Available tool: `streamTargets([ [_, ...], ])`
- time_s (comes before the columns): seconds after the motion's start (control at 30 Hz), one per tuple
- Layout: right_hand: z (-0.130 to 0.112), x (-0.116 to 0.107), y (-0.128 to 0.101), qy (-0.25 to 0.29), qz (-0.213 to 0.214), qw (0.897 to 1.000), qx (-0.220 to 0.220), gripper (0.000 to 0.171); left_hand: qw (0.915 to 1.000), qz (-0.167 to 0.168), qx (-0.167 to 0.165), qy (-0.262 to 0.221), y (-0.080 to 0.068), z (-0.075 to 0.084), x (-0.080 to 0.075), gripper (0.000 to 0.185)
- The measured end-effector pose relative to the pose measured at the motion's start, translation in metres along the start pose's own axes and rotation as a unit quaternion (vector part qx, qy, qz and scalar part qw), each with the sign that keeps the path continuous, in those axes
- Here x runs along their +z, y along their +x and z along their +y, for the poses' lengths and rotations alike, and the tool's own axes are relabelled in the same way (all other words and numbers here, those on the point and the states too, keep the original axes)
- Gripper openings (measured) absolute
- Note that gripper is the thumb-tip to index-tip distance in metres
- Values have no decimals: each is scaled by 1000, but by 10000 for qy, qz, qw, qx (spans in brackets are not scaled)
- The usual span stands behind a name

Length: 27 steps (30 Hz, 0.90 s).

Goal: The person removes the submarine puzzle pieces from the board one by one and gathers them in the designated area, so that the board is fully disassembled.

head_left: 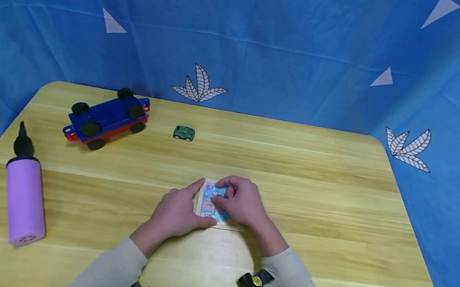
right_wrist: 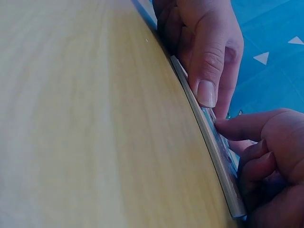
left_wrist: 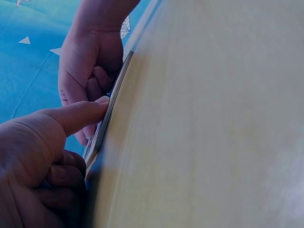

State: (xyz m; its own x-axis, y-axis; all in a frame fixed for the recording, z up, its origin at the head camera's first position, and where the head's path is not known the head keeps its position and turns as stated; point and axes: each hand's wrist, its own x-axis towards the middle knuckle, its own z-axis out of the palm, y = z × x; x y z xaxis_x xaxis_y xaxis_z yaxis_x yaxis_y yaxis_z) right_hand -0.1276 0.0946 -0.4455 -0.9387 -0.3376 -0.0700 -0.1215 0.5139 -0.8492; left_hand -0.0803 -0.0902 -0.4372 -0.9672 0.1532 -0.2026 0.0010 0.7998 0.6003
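Observation:
A small square puzzle board (head_left: 229, 223) with a pink and blue picture lies flat on the wooden table (head_left: 338, 207), near the middle. My left hand (head_left: 202, 202) braces its left side, with the straight index finger at the far corner and the thumb (left_wrist: 80, 114) on the near edge (left_wrist: 108, 118). My right hand (head_left: 224, 191) hovers over the board's top and pinches a blue puzzle piece (head_left: 217, 191) against the picture. In the right wrist view the board's edge (right_wrist: 209, 142) runs between the left thumb (right_wrist: 206, 90) and my right hand's fingers (right_wrist: 247, 128).
A blue and red wheeled toy chassis (head_left: 106, 119) stands at the back left, with a small green toy car (head_left: 184, 133) to its right. A purple hand pump (head_left: 25, 195) lies at the left edge. Blue cloth surrounds the table.

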Motion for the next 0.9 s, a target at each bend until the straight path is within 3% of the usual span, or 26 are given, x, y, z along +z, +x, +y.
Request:
streamTargets([
  [0.4, 0, -1, 0, 19, -86, 9999, 63, 21, 10000, 11, -10, -12, 0, 0, 0, 105],
  [0.9, -1, -5, -1, -406, 348, 9986, 40, 18, 10000, 6, 47, -33, 1, -2, 2, 104],
])
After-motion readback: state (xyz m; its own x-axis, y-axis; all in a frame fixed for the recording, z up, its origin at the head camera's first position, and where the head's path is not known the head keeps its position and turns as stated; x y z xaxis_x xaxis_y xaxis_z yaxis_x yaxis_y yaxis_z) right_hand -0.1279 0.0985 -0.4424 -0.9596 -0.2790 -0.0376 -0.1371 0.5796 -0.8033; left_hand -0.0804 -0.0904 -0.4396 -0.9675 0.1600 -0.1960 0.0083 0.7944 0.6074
